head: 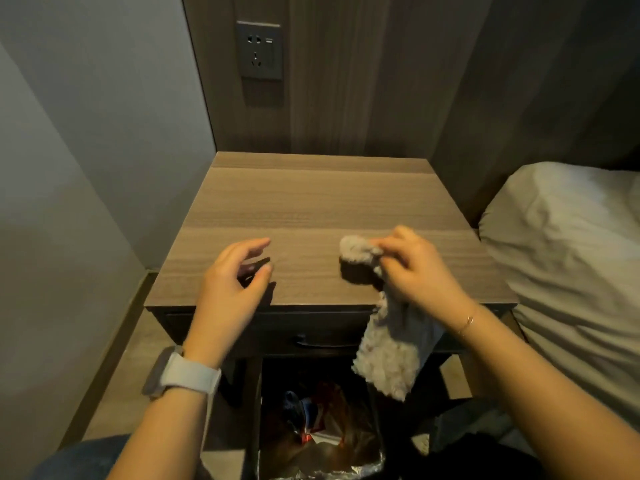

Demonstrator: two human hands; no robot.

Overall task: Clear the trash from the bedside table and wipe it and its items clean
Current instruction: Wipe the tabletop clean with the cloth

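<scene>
A: Where's the cloth?
B: We've got the fluffy beige cleaning cloth (pixel 388 344) pinched in our right hand (pixel 419 271), one end bunched on the wood-grain bedside worktop (pixel 311 202), the rest hanging over the front edge.
A: Left hand?
B: Left hand (pixel 230 282) hovers over the worktop, fingers loosely curled, gripping nothing.
A: Trash?
B: Wrappers sit in the foil-lined bin (pixel 318 441) below.

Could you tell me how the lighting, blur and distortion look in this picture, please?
Head view: dim, warm light; the cloth and left hand cast dark shadows on the table; the left fingers look slightly motion-blurred; wide-angle distortion bends the walls outward.
</scene>
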